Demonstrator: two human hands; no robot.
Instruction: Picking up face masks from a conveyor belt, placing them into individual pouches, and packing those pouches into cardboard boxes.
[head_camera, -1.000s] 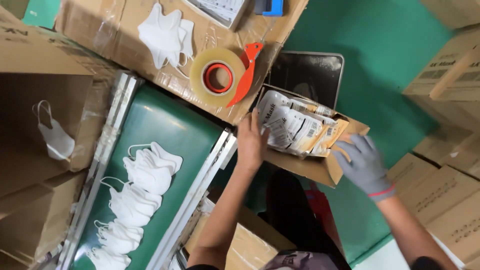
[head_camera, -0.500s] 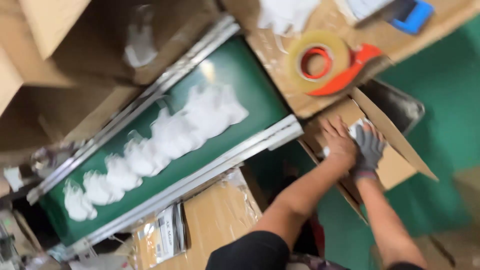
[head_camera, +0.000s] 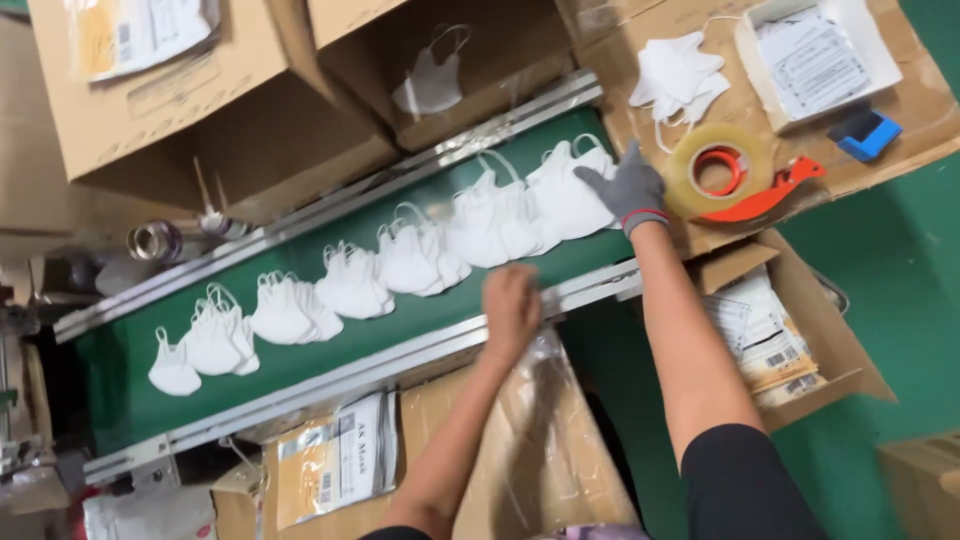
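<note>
Masks (head_camera: 400, 265) lie in a row along the green belt (head_camera: 300, 360), the row's long axis running diagonally from the belt's lower-left end up to its right end, where I see my gloved right hand (head_camera: 628, 190) resting on the last mask, fingers spread flat, nothing gripped. My bare left hand (head_camera: 510, 305) is blurred over the belt's near rail (head_camera: 350, 375), just short of the mid-row masks; I can't tell how far open it is or whether it holds anything. The right hand is the nearer one, already touching.
</note>
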